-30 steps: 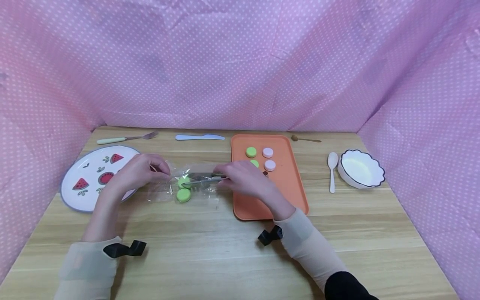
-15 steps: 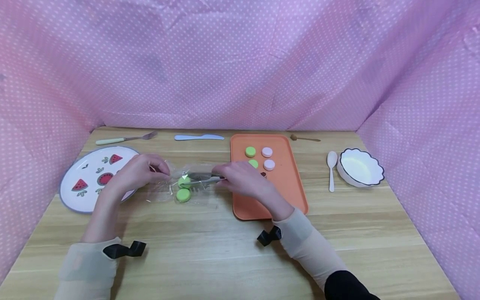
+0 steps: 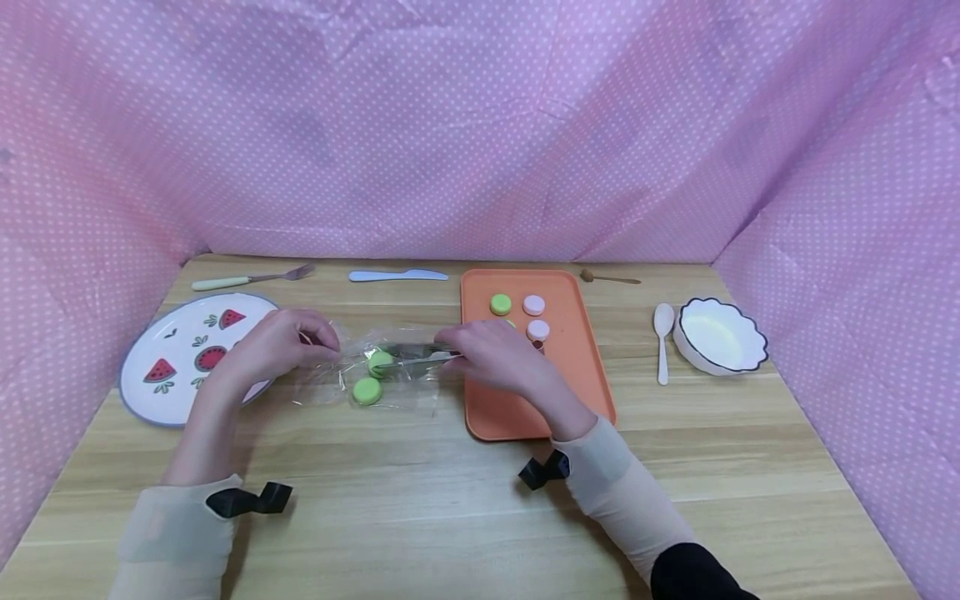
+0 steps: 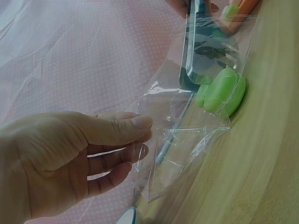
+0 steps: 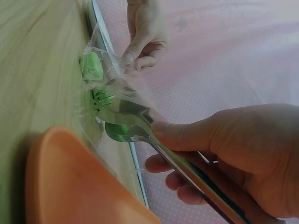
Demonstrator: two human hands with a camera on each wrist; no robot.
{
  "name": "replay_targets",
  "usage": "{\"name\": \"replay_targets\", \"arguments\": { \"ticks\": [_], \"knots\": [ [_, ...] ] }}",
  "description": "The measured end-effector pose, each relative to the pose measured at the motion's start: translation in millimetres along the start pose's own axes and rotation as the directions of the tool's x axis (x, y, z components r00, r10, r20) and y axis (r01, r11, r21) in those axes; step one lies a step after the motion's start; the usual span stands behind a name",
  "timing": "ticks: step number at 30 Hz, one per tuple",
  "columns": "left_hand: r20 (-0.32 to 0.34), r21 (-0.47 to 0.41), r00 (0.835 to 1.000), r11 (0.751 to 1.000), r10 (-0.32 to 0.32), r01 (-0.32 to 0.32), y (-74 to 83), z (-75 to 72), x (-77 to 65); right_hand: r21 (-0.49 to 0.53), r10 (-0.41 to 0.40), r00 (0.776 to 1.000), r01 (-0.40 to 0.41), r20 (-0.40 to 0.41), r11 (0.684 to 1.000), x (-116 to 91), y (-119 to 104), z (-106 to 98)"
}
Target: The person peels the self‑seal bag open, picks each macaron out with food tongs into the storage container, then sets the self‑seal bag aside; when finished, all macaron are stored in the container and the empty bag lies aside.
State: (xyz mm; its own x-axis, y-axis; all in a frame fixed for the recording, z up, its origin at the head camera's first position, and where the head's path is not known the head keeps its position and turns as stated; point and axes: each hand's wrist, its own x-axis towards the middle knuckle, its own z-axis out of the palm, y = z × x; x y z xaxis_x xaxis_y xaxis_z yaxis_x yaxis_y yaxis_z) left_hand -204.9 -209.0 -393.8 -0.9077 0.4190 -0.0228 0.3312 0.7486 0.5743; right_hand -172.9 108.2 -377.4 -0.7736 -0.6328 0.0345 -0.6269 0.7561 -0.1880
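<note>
My left hand [image 3: 277, 346] pinches the edge of a clear plastic bag [image 4: 175, 128] between thumb and fingers, near the watermelon plate. My right hand [image 3: 495, 354] grips metal serving tongs [image 5: 180, 168], one arm ending in fork tines, the other in a spoon shape. The tongs' ends reach inside the bag. One green macaron [image 3: 380, 364] lies at their ends; whether it is squeezed is unclear. Another green macaron [image 3: 367, 391] is in the bag nearer the front. Below and beside the right hand lies an orange tray [image 3: 498, 412], with green and pink macarons [image 3: 535, 305] on it.
At left is a white oval plate [image 3: 146, 398] with watermelon pictures. Along the back lie a fork [image 3: 247, 280], a blue knife [image 3: 397, 275] and a small brown-headed stick [image 3: 611, 278]. A white spoon [image 3: 663, 342] and scalloped bowl [image 3: 722, 337] are at right.
In the last half second my right hand and the tongs have shifted slightly right, and the upper green macaron has moved right with them. The left hand has stayed put on the bag.
</note>
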Motion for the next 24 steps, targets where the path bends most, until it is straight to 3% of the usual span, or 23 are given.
{"name": "replay_targets", "arguments": {
  "ticks": [8,17,24],
  "knots": [
    [0.016,0.016,1.000,1.000,0.027,-0.027,-1.2,-1.1,0.2,0.009,-0.004,1.000,0.004,0.018,1.000,1,0,-1],
    [-0.005,0.000,1.000,1.000,0.005,-0.005,-1.6,1.1,1.3,0.016,-0.005,1.000,0.005,0.013,1.000,0,1,0],
    [-0.004,-0.001,1.000,1.000,0.022,-0.022,-3.4,0.7,1.7,0.047,0.023,1.000,-0.022,-0.012,0.999,-20,19,-8]
  ]
}}
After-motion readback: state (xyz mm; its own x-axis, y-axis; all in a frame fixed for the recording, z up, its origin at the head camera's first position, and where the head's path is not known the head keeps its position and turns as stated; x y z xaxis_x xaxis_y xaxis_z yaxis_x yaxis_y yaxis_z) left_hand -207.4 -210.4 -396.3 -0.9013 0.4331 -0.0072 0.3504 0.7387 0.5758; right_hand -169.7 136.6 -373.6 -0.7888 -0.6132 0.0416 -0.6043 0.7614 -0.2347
